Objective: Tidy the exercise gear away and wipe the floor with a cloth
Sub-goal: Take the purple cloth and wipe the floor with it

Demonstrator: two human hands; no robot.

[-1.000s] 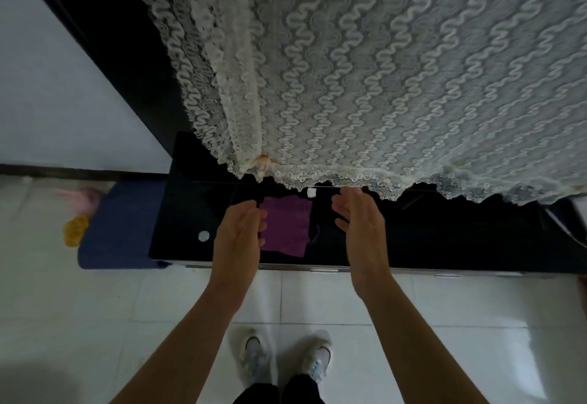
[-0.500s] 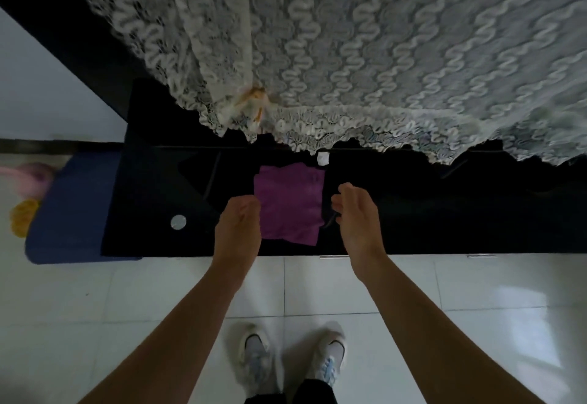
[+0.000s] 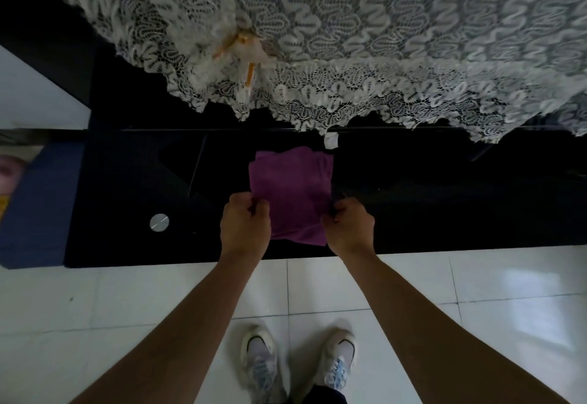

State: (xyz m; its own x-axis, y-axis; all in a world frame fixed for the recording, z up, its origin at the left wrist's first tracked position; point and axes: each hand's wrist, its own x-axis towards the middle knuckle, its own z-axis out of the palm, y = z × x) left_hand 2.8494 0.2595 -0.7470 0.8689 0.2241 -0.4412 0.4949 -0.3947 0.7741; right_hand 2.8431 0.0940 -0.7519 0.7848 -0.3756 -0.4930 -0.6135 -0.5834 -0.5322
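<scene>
A folded purple cloth lies on a low black glass-topped cabinet just ahead of me. My left hand is closed on the cloth's near left edge. On the cloth's near right edge my right hand is pinched shut. Both wrists hang over the cabinet's front edge. No exercise gear is recognisable in view.
A white lace cover hangs down over the back of the cabinet. A round silver disc sits on the glass at the left. A dark blue pad lies left of the cabinet. White glossy floor tiles and my two shoes are below.
Both hands moved down from beside the cloth and closed on its near edges. The view tilted down and closer to the cabinet.
</scene>
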